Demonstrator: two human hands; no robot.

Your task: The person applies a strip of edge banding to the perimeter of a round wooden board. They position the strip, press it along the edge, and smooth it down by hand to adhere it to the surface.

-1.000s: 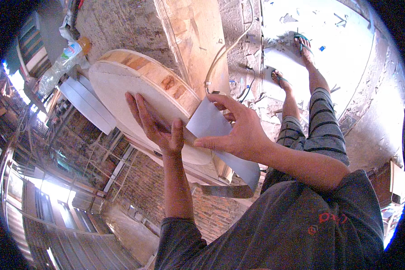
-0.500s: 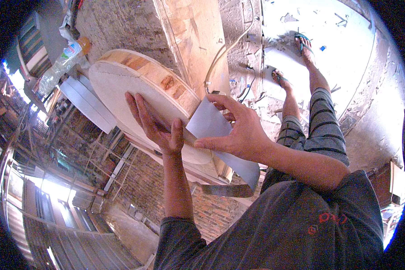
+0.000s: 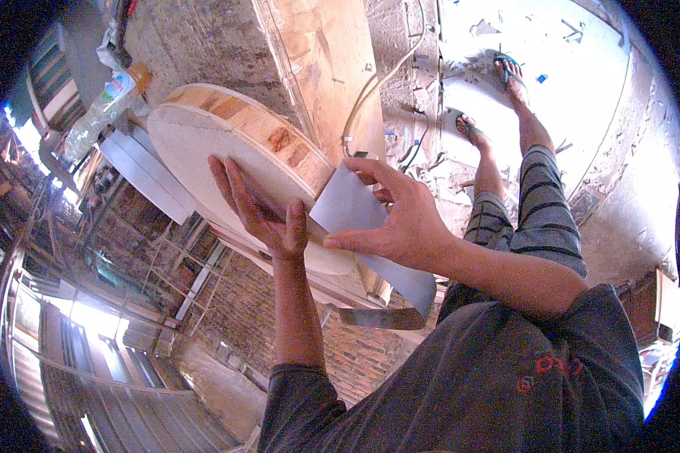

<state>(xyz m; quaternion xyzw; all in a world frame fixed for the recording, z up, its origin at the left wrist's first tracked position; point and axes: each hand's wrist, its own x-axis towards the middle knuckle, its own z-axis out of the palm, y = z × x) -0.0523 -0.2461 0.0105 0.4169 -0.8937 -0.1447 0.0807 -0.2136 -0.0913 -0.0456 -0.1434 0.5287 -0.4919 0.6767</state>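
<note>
A round wooden panel [image 3: 181,140] with a pale face and a thick, patchy wooden rim stands tilted in front of me. My left hand [image 3: 261,215] lies on its pale face, fingers stretched out and thumb up. At the rim, a flexible light-grey strip [image 3: 347,202] meets the wood and curls down in a loose tail toward my body. My right hand [image 3: 404,219] spans the strip's width, fingers at the upper edge and thumb at the lower one. Its fingertips are partly hidden behind the strip.
Under the panel is a wooden board [image 3: 329,60] with a pale cable [image 3: 363,94] beside it. A plastic bottle [image 3: 102,109] and a long white panel [image 3: 140,174] are at the left. Scraps litter the floor near my feet [image 3: 514,75].
The panel and the strip have shifted very slightly to the left. Both hands keep the same grip and place.
</note>
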